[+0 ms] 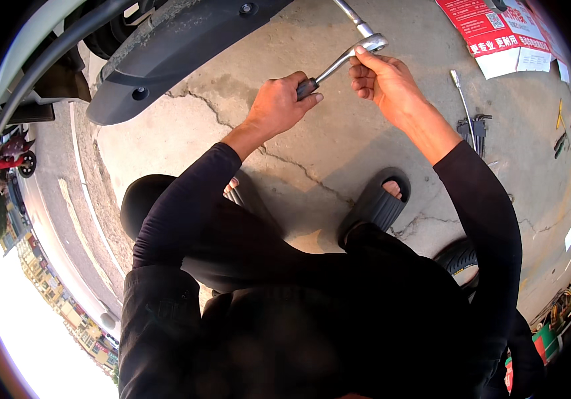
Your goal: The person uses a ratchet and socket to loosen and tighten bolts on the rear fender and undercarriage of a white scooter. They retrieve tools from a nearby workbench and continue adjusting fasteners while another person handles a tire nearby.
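Concrete flooring, pale, gritty and crossed by branching cracks, spreads beneath one matte black guard, a curved, scuffed moulding with two recessed fasteners visible. Left and right follow the person at work. To the right of the guard is one ratchet wrench of polished steel with a dark grip. The left hand, nearer the guard, is closed around that grip; the right hand, farther from it, pinches the wrench at its rounded head, the remaining fingers loosely curled. One slim, shiny bar meets the head. Well to the guard's right lie one thin metal rod, one black hex-key set and red-and-white printed sheets, whose number I cannot tell. Two ribbed grey sandals, both worn, stand nearer the person than the guard; one treaded black tyre, partly hidden, lies farther right of it.
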Demonstrator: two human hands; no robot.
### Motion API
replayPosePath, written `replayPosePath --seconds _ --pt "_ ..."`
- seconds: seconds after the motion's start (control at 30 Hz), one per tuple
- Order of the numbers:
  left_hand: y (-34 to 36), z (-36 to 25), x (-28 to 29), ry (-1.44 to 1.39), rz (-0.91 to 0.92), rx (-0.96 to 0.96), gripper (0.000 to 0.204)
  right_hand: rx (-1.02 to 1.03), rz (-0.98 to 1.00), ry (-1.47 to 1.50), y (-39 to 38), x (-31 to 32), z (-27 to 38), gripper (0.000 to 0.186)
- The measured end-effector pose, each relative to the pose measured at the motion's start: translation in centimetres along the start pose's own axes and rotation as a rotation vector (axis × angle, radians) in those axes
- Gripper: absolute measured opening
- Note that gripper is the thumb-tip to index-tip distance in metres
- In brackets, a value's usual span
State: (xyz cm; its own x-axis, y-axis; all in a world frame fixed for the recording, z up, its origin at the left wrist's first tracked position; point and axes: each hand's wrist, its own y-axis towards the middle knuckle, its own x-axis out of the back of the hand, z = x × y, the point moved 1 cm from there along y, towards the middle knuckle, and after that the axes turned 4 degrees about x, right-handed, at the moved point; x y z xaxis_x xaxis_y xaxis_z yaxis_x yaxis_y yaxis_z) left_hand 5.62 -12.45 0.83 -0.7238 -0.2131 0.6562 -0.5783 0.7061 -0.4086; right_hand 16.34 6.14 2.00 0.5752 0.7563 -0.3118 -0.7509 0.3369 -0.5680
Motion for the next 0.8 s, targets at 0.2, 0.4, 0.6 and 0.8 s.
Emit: replayPosePath --seconds 0.2,0.4,0.6,0.8 --pt "-0.2 -2.1 2.6 0.168 0.073 0.046 0.031 -0.082 0.224 -0.205 0.7 3.3 1.1 0.056" --pt "-1.6 -6.7 6.3 0.280 0.077 -0.012 0.030 0.018 0.174 -0.052 4.8 4.3 5.1 0.090" --pt "-3.3 -8.0 8.3 0.471 0.103 0.079 0.033 -0.377 0.373 -0.066 8.2 -0.7 2.9 0.041" --pt "-3.0 -11.4 8.6 0.458 0.180 -0.080 0.022 -0.518 0.220 -0.536 6.6 1.8 7.6 0.036"
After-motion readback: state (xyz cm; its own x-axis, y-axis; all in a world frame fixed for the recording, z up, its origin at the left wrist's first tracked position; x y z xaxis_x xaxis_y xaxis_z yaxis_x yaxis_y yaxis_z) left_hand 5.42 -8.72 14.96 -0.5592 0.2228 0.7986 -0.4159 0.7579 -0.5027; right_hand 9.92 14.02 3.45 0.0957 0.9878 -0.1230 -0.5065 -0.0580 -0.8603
